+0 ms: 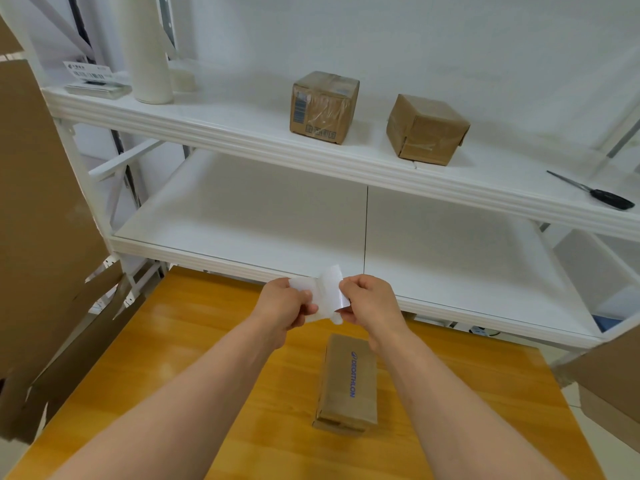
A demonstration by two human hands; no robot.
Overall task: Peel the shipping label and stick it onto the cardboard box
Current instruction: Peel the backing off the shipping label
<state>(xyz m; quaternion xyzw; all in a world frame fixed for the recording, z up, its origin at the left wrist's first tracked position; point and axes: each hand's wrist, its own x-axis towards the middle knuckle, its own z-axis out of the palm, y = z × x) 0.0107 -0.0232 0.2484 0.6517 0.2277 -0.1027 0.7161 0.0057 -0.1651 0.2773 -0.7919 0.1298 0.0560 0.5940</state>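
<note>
A white shipping label [327, 294] is held in the air between both hands, above the far part of the wooden table. My left hand [285, 306] pinches its left part and my right hand [369, 304] pinches its right edge; the sheet curls and two layers look partly split apart. Below the hands, a narrow brown cardboard box [348, 381] with blue lettering lies flat on the table, apart from both hands.
A white shelf unit [242, 133] stands behind the table [173, 341]. Its upper shelf carries two taped cardboard boxes [323, 107] [426, 129], scissors [594, 192], a white roll [149, 50] and a label stack [97, 86]. Flattened cardboard [41, 220] leans at left.
</note>
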